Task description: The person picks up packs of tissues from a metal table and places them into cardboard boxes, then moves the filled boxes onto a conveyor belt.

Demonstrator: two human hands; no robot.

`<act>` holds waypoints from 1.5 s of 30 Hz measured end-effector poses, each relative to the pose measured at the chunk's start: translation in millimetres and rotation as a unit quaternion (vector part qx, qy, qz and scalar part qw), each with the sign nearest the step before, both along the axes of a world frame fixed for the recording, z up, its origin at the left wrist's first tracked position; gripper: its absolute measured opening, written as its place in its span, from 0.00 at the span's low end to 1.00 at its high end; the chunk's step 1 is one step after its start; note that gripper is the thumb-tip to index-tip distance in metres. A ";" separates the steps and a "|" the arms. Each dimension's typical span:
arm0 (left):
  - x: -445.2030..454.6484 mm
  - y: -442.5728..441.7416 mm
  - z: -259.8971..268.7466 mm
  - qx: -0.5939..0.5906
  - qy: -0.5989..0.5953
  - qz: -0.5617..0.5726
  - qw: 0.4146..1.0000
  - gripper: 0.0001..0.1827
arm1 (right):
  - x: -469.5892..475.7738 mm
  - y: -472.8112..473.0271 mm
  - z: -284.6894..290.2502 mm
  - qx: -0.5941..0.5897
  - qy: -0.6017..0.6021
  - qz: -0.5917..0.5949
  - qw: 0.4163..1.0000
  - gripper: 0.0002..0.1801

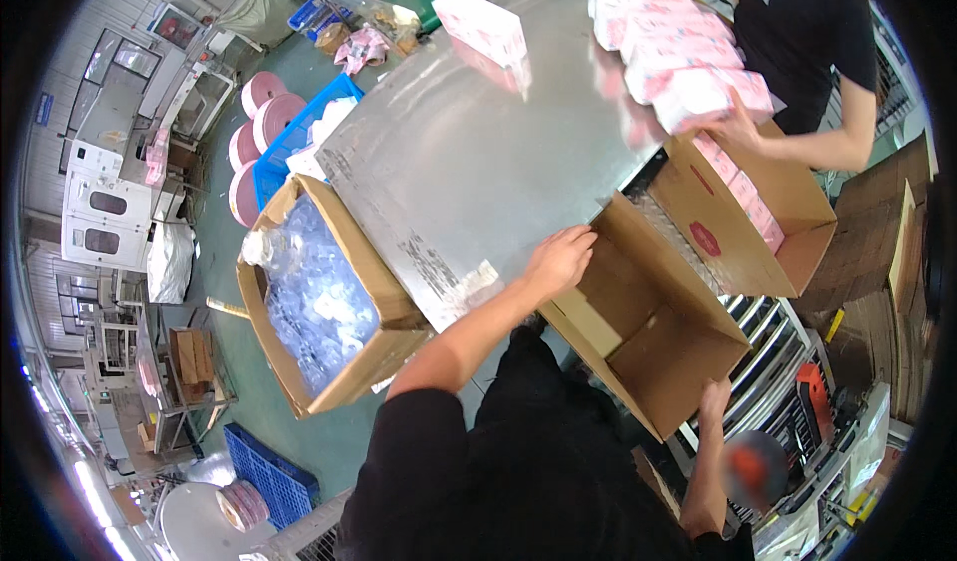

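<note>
An open cardboard carton (658, 322), its inside bare apart from a pale patch on one wall, stands before me at the steel table's edge. My left hand (561, 262) is at the carton's table-side end, fingers curled over its rim beside the table corner. At the opposite end, my right hand (715, 400) grips the carton's rim near a corner. Beyond it sits a second carton (718, 217) with a row of pink-and-white tissue packs (740, 187) inside. Across the table, a co-worker's hand (736, 127) presses against a row of similar wrapped packs (673, 45).
One wrapped pack (482, 26) lies apart on the steel table (478, 149). A box of clear plastic film (318, 299) stands left of the table, near a blue crate (299, 142) and pink rolls (277, 120). A roller conveyor (762, 329) and stacked flat cardboard (867, 239) are at right.
</note>
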State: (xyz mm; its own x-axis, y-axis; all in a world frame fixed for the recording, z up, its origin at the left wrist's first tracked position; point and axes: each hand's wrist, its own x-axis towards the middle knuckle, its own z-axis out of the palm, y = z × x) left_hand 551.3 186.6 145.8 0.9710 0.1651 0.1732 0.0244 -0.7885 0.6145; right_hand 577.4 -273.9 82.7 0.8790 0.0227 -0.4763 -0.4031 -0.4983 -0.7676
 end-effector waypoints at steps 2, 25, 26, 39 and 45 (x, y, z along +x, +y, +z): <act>-48.1 35.1 21.4 0.025 -0.036 0.128 0.991 0.16 | 1.3 -6.4 3.3 -0.010 0.030 -0.002 1.000 0.19; -455.8 232.1 -36.0 -0.226 -0.083 0.696 0.677 0.13 | -58.2 499.5 150.9 0.133 -0.297 0.466 0.823 0.28; -451.3 233.4 -19.9 -0.283 -0.125 0.704 0.640 0.13 | -68.9 511.3 149.7 0.148 -0.287 0.484 0.813 0.27; -207.4 161.9 101.5 -0.473 -0.132 0.431 0.757 0.15 | -118.8 582.3 168.4 0.247 -0.017 0.432 0.868 0.18; -116.0 83.9 85.4 -0.541 0.023 0.302 0.785 0.18 | -36.5 470.1 159.3 0.170 -0.129 0.172 0.962 0.14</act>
